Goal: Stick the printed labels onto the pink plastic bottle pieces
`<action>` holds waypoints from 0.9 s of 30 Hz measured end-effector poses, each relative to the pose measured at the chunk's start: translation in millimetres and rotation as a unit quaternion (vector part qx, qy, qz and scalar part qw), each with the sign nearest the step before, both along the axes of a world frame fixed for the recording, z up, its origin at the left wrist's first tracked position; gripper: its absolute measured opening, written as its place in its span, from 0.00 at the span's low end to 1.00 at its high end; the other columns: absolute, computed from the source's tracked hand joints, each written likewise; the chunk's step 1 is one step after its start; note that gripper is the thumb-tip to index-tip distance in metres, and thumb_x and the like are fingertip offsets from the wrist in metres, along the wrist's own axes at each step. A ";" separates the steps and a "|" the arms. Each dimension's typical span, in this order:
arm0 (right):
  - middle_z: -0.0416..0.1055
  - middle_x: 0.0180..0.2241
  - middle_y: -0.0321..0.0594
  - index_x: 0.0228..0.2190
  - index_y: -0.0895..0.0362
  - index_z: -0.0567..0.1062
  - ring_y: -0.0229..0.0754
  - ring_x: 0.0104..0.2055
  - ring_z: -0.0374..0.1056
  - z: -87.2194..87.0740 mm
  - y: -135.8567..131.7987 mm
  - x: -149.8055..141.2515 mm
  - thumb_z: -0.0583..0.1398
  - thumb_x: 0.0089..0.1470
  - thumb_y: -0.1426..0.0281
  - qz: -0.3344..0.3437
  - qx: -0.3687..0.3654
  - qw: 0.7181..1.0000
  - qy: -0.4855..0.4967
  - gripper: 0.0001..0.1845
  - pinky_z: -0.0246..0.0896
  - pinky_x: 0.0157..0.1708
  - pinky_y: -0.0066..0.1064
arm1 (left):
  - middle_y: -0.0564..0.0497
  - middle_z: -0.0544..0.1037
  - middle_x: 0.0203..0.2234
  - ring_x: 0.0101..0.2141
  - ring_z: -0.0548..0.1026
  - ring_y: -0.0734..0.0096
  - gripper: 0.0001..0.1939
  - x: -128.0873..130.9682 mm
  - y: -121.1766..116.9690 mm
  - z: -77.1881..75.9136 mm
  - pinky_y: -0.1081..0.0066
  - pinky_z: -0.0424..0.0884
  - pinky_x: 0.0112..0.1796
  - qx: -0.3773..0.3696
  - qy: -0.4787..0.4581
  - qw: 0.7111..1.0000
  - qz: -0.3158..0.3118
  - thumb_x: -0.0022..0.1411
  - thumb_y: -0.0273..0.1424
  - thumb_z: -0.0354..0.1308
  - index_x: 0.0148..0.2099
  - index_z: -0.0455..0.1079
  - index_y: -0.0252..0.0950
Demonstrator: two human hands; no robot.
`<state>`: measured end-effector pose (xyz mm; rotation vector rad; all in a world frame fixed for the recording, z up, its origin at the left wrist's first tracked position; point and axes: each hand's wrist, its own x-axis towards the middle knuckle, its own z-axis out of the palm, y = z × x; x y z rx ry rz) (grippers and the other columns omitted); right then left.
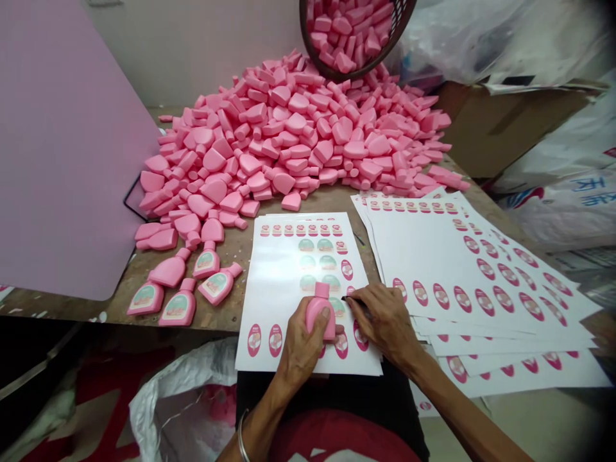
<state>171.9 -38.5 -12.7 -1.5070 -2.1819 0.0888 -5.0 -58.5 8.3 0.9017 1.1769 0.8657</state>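
- Bottle (320, 314), pink, neck up over the label sheet (289, 314) at lower center, gripped closed in your left hand (303, 350), which keeps it steady.
- Your right hand (385, 321) pinches a small dark tool (349, 298) beside it.
- Labelled bottles (178, 308) lie at left, apart from the unlabelled pile (289, 128).
- Basket (310, 45), tipped at upper center, holds more pink bottles.

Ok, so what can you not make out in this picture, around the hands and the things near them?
Head view: the fingers of the right hand hide most of the small dark tool, so its kind is unclear.
Head view: the left hand covers much of the pink bottle.
Head view: the print on the stickers is too small to read.
Head view: the top edge cuts off the basket.
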 end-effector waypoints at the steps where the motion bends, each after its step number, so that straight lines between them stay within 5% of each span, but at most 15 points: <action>1: 0.72 0.28 0.40 0.30 0.57 0.72 0.42 0.34 0.65 -0.5 0.1 -0.2 0.55 0.58 0.70 0.001 -0.003 1.000 0.009 0.07 0.50 0.36 0.35 | 0.47 0.76 0.31 0.29 0.79 0.63 0.22 0.0 0.2 0.5 0.67 0.77 0.30 -0.001 0.001 1.000 -0.001 0.61 0.45 0.53 0.48 0.63 0.34; 8: 0.72 0.29 0.36 0.30 0.55 0.70 0.40 0.32 0.65 -5.2 2.9 5.6 0.57 0.56 0.69 0.012 -0.067 0.992 0.109 0.04 0.53 0.36 0.33 | 0.46 0.76 0.33 0.30 0.80 0.62 0.22 0.1 1.1 2.3 0.67 0.77 0.31 -0.002 0.005 1.000 -0.001 0.61 0.45 0.53 0.49 0.63 0.34; 21: 0.72 0.25 0.37 0.28 0.57 0.71 0.42 0.30 0.65 -0.2 8.6 -5.5 0.61 0.52 0.67 -0.002 0.071 0.997 0.030 0.07 0.52 0.36 0.36 | 0.48 0.73 0.34 0.28 0.78 0.65 0.20 5.1 9.4 -6.2 0.69 0.76 0.28 0.030 -0.028 0.999 0.022 0.60 0.45 0.53 0.47 0.65 0.35; 27: 0.71 0.25 0.36 0.27 0.56 0.70 0.40 0.29 0.66 7.1 13.5 -1.7 0.62 0.51 0.65 -0.027 0.077 0.992 0.096 0.08 0.56 0.35 0.35 | 0.48 0.76 0.34 0.26 0.78 0.67 0.20 9.6 22.0 -5.4 0.71 0.75 0.25 0.031 -0.049 0.998 0.027 0.59 0.45 0.54 0.47 0.64 0.35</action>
